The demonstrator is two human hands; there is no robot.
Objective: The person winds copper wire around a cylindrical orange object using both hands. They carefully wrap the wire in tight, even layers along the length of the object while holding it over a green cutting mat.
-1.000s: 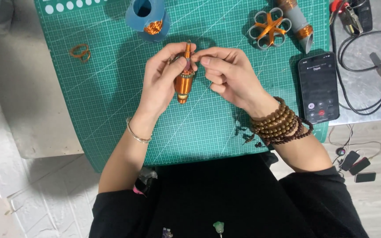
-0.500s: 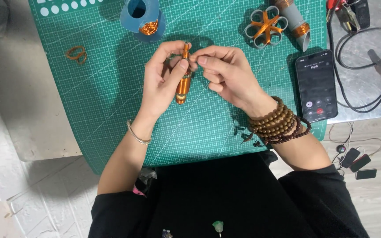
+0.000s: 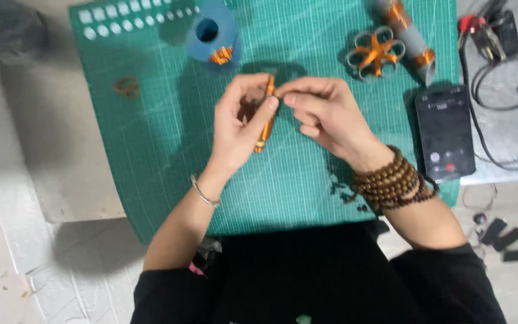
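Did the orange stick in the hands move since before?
Yes. The orange stick has turned: its lower end has swung a little toward the left edge of the green cutting mat. The left hand and right hand hold it.

A green gridded cutting mat point(image 3: 151, 138) is covering the table. A blue cone-shaped holder point(image 3: 214, 37) is sitting at its top edge, a grey-and-orange flower-shaped coil piece point(image 3: 376, 53) is lying beside a black smartphone point(image 3: 446, 132), and black cables point(image 3: 505, 108) are trailing to the right.
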